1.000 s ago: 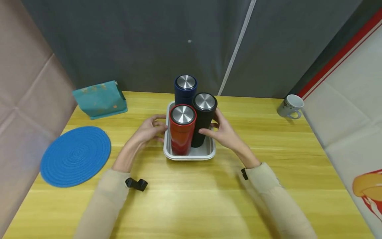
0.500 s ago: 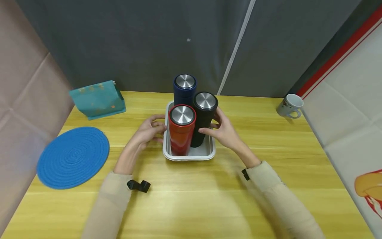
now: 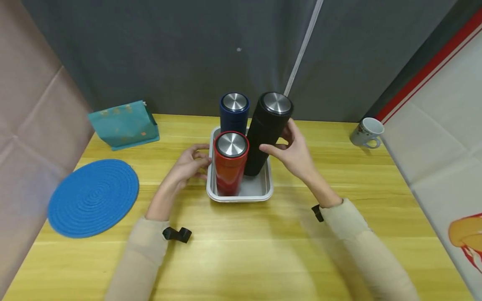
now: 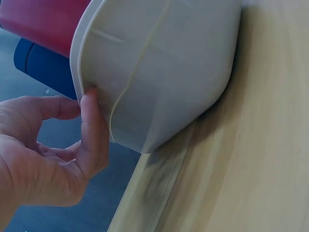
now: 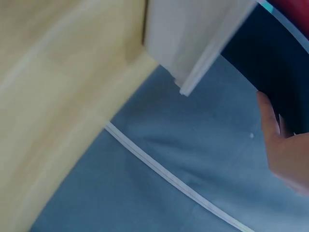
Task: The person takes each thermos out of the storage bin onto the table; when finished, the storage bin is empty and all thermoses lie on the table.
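Observation:
A white tray [image 3: 265,193] on the wooden table holds a red flask [image 3: 229,167] at the front and a dark blue flask [image 3: 233,115] at the back. My right hand [image 3: 291,152] grips a black flask [image 3: 266,133], which is lifted and tilted to the right above the tray. My left hand [image 3: 188,165] holds the tray's left rim [image 4: 94,82], thumb on the edge. The right wrist view shows the black flask [image 5: 270,72] against my fingers [image 5: 275,140] and the tray's corner [image 5: 193,48].
A round blue mat [image 3: 94,197] lies at the left, with a teal pouch [image 3: 124,124] behind it. A white mug [image 3: 367,133] stands at the far right. A grey curtain backs the table.
My right hand has lifted the black flask up out of its place in the tray and tipped it rightward. The left hand has stayed on the tray's rim.

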